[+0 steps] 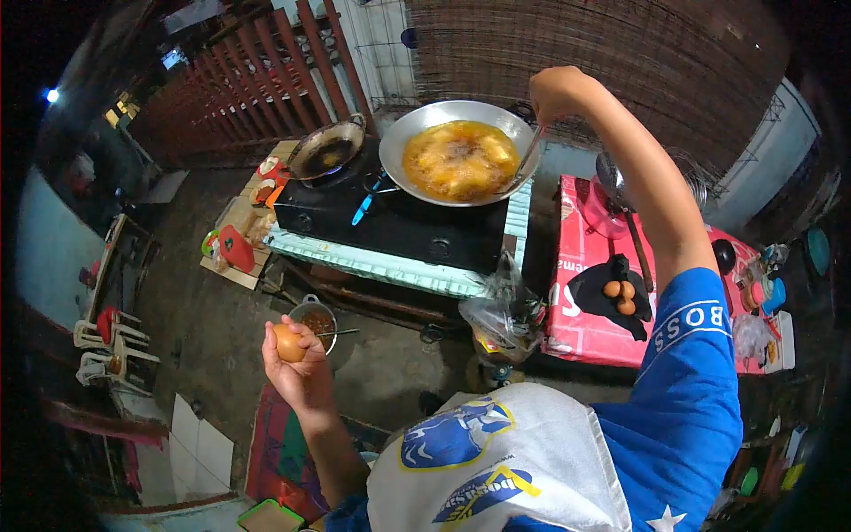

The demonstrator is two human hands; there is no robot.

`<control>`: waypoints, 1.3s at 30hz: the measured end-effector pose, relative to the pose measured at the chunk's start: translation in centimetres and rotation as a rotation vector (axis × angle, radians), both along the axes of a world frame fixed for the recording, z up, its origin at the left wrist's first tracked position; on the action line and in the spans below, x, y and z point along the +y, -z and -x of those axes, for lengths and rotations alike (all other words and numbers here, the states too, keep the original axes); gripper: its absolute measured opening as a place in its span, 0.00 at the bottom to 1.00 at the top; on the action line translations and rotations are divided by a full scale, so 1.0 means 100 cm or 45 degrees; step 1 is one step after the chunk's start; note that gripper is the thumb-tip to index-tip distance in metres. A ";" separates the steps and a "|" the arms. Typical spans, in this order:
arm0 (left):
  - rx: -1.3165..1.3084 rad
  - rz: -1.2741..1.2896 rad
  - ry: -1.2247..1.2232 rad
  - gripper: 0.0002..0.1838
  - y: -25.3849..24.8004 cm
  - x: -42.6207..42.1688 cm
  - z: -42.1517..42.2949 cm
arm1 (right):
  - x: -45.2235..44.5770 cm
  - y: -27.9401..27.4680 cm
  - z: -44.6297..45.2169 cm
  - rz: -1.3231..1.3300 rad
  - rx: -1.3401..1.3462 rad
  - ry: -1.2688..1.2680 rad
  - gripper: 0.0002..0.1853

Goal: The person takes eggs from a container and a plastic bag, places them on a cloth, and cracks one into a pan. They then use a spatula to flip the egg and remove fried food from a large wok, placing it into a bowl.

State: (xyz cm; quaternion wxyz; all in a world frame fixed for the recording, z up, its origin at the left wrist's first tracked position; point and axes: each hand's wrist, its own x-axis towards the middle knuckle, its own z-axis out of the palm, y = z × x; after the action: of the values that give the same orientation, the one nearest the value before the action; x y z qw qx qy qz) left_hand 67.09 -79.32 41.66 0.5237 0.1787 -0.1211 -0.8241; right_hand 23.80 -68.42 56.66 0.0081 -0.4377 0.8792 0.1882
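My left hand (303, 371), held low in front of the stove, has its fingers wrapped around a brown egg (288, 343). Up at the back, my right hand (562, 92) grips the top of a thin-handled metal cooking utensil (530, 156). Its lower end dips into the right side of a large metal wok (402, 171), and the tip is hidden. Yellow pieces of food (463, 161) bubble in oil inside that wok. Over on the red-covered table, three brown eggs (627, 290) lie on a black plastic bag (589, 288).
A second, darker wok (356, 133) stands on the black stove (399, 226), with a blue-handled tool (363, 209) between the woks. Below is a pot of brown food (307, 306). Clear plastic bags (503, 310) hang at the stove's right. A ladle (636, 239) lies on the red table (567, 332).
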 end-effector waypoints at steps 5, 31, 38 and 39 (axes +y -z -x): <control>0.010 0.032 -0.038 0.14 0.002 -0.004 -0.012 | -0.023 0.029 0.036 -0.126 -0.093 -0.034 0.11; -0.123 0.009 -0.154 0.11 -0.009 0.011 -0.016 | 0.059 0.220 -0.022 0.951 -0.120 -0.103 0.12; -0.119 0.004 -0.172 0.12 -0.010 0.009 -0.013 | 0.058 0.227 -0.040 1.033 0.088 -0.184 0.12; -0.132 0.011 -0.186 0.12 -0.010 0.009 -0.013 | 0.059 0.227 -0.043 1.032 0.087 -0.185 0.12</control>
State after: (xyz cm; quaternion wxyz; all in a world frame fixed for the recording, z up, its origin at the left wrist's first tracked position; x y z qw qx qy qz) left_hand 68.39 -78.39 42.62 0.5763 0.2271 -0.1381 -0.7728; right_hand 28.11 -62.50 33.99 -0.2075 -0.4598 0.8487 -0.1587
